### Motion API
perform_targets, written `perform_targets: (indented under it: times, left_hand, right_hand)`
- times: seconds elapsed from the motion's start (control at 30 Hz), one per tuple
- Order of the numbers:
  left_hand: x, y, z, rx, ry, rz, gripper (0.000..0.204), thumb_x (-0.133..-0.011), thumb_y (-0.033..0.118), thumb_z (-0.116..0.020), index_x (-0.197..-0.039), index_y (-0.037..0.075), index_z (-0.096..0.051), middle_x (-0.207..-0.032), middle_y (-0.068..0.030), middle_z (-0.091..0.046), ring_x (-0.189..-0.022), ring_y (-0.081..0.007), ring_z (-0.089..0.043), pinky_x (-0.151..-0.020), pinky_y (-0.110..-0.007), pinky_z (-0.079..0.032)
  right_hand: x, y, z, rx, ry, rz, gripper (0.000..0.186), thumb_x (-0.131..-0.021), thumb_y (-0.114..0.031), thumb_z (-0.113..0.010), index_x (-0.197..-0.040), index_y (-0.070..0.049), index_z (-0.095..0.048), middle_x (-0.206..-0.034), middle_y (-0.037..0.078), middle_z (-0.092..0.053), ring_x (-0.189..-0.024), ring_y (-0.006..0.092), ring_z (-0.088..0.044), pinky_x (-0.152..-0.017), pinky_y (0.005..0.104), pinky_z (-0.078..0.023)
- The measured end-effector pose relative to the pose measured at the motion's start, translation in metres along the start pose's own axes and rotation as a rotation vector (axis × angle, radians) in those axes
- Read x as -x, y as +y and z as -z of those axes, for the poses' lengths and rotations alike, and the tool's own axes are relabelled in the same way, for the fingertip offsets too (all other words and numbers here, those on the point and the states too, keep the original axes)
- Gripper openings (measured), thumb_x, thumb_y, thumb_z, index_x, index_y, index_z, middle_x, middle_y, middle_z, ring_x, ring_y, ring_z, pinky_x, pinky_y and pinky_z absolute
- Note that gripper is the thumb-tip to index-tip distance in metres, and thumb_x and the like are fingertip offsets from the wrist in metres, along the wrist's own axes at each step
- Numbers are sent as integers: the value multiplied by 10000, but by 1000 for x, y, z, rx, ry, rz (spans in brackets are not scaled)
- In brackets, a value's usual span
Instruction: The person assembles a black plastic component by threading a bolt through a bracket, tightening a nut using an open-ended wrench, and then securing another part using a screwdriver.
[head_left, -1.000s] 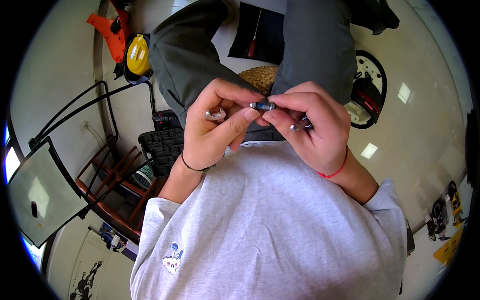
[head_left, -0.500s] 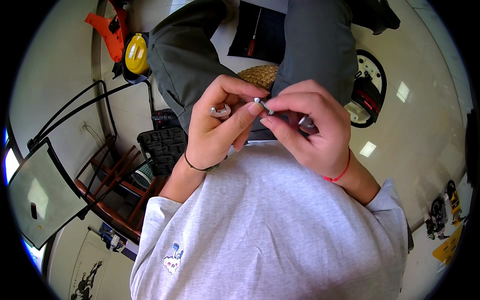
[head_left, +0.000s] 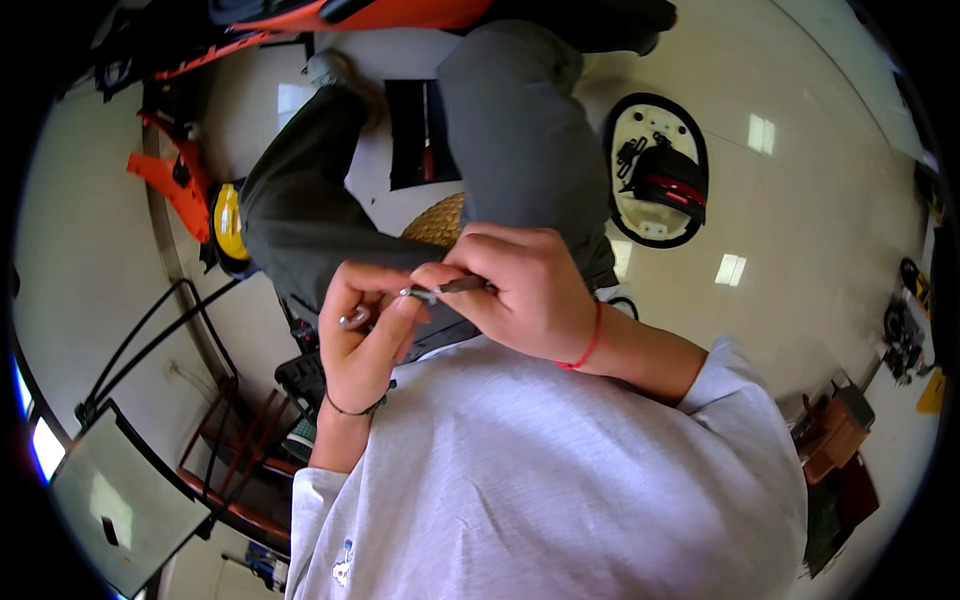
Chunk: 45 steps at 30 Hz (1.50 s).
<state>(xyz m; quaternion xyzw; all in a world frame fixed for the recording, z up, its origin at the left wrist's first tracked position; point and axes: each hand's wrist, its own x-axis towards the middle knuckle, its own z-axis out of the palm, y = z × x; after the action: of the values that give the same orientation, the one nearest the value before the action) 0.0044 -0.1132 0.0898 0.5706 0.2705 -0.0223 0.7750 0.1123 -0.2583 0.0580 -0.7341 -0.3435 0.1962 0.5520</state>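
In front of my belly both hands meet around small metal hardware. My left hand (head_left: 355,325) is closed, pinching a small silver piece (head_left: 418,294) that looks like a bolt between thumb and fingertips. The curved silver end of a wrench (head_left: 354,318) also shows among its fingers. My right hand (head_left: 535,290) is closed round a grey metal tool (head_left: 465,285), seemingly a wrench, with its tip against the small piece. Most of that tool is hidden by the palm.
Beyond my knees a screwdriver (head_left: 428,150) lies on a black mat (head_left: 405,140). At right, an oval white-and-black part (head_left: 655,228) on the floor holds a black-and-red piece (head_left: 672,185). A yellow-lidded container (head_left: 229,222) and an orange panel (head_left: 175,185) are at left, near a wooden chair (head_left: 240,450).
The view has shifted, so an orange-and-black body shows at the top. My right hand has turned back-up, and its tool now reaches the small piece in my left fingers.
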Motion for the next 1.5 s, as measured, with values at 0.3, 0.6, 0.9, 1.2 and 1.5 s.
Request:
perform_targets:
  times: [0.3,0.6,0.9,1.2,1.5]
  left_hand:
    - [-26,1,-31,-13,-45,-16,128,-876,5,-548,-967,3,-457,-775,-79,-573,-457,-15,-359,-397,-163,-256]
    - [-66,8,-75,-134,-67,17,117,-872,9,-529,-954,16,-446,-829,-68,-546,-581,-47,-438,-429,-153,-288]
    - [-110,0,-115,-260,-222,41,169,-846,-48,-539,-1001,-12,-483,-855,-62,-558,-555,-19,-406,-507,-159,-318]
    - [-136,-1,-142,-334,-341,294,194,-922,87,-458,-1066,-34,-509,-803,-103,-606,-435,-9,-331,-419,-155,-265]
    - [-113,-4,-122,-155,-126,440,185,-942,152,-418,-913,-16,-490,-685,-82,-542,-381,-38,-279,-380,-183,-212]
  right_hand:
    - [2,28,25,-5,148,83,319,-749,-163,-738,-1005,-60,-579,-741,47,-602,-491,104,-521,-446,238,-411]
    - [3,39,66,-308,221,-97,185,-744,-164,-714,-814,-29,-609,-713,77,-620,-544,235,-590,-505,309,-463]
    - [15,74,115,-596,212,-254,192,-791,-125,-687,-917,-13,-598,-722,92,-645,-596,126,-617,-537,238,-465]
    - [63,271,141,-223,650,-850,303,-847,-303,-598,-907,-7,-629,-724,60,-666,-588,89,-577,-542,237,-454]
    - [149,415,100,-426,899,-1311,264,-748,-262,-678,-766,-2,-629,-589,68,-589,-454,161,-509,-448,277,-419]
